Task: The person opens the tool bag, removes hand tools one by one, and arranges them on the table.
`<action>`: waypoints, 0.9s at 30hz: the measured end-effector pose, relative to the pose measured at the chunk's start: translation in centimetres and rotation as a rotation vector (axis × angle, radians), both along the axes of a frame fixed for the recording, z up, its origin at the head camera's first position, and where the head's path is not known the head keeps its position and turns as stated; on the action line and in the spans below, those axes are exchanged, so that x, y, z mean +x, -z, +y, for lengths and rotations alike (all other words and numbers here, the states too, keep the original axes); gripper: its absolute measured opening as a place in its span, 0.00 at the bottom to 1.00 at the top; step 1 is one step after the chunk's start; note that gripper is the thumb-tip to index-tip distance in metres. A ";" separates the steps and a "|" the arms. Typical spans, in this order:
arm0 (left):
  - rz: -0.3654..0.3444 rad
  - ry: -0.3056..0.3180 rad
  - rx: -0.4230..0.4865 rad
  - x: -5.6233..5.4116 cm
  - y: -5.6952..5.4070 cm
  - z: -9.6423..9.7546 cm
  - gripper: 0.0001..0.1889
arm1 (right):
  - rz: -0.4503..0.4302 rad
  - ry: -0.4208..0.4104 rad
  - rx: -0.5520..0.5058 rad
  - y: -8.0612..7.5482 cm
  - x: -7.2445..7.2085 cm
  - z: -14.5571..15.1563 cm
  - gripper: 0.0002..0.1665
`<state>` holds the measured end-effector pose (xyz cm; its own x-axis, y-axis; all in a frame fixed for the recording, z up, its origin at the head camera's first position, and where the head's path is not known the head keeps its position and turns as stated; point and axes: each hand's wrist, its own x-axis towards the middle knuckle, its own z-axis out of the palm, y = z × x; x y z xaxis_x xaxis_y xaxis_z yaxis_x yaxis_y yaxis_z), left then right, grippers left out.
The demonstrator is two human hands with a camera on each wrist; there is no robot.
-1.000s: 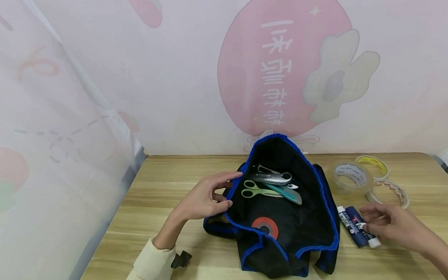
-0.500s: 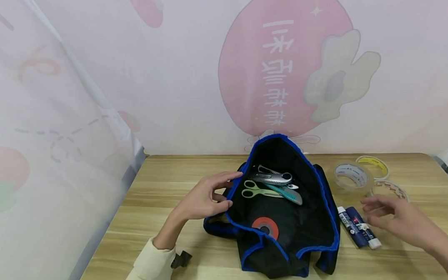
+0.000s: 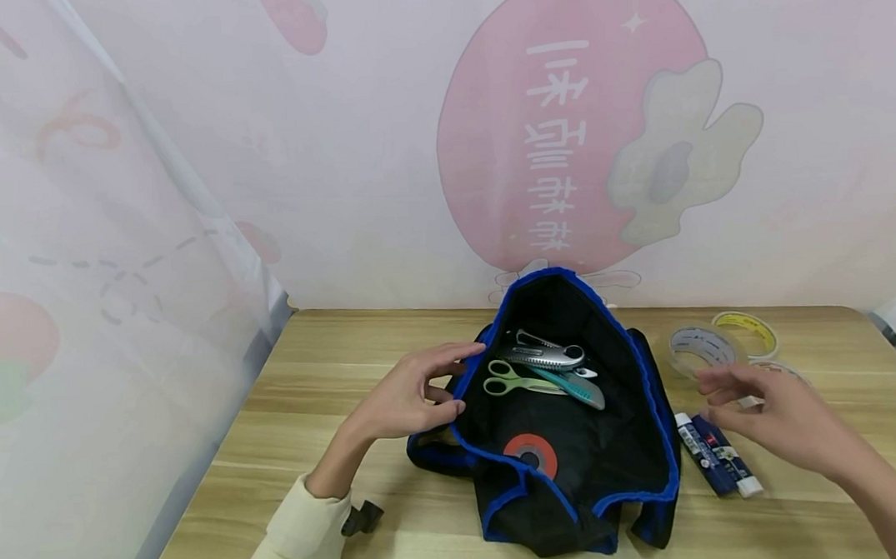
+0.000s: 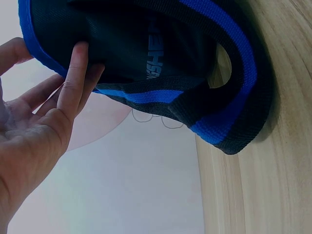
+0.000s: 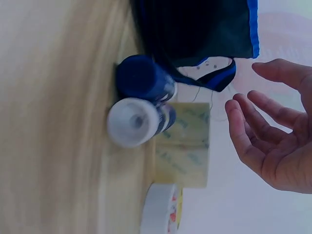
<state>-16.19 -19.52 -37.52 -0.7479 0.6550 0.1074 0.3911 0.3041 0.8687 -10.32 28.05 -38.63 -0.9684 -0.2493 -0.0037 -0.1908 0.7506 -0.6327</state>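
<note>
My left hand (image 3: 415, 391) rests at the blue-edged rim of a black fabric tool bag (image 3: 605, 439), thumb and index finger spread. In the left wrist view, its straight fingers (image 4: 73, 80) lie against the bag's outer side. Within the bag are green-handled scissors (image 3: 501, 379), a silver utility knife (image 3: 545, 356), a teal cutter (image 3: 576, 388) and a red-and-grey disc (image 3: 531, 453). My right hand (image 3: 788, 415) hovers with nothing in its loosely bent fingers, close to two blue glue sticks (image 3: 714, 460) and the clear tape roll (image 3: 702, 352).
Behind the glue sticks lie a yellow-cored tape roll (image 3: 746, 333) and another roll, partly covered by my right hand. A wooden table (image 3: 309, 361) bears everything. The bag's strap (image 4: 243, 92) loops out at its side. A printed pink-and-white curtain (image 3: 353, 167) hangs behind.
My right hand has lifted from beside the glue sticks and moved up and slightly left, towards the tape rolls. The left hand and the bag have stayed in place.
</note>
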 end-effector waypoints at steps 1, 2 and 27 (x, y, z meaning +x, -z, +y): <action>0.000 0.000 -0.001 0.0 0.0 0.0 0.39 | 0.008 -0.003 -0.006 -0.2 -0.1 -0.3 0.24; 0.001 0.000 -0.002 0.0 0.0 0.0 0.39 | 0.014 -0.006 -0.008 -0.4 -0.3 -0.5 0.24; 0.003 0.002 -0.008 0.1 0.0 0.0 0.39 | 0.183 -0.140 -0.061 -4.0 -3.6 -6.8 0.25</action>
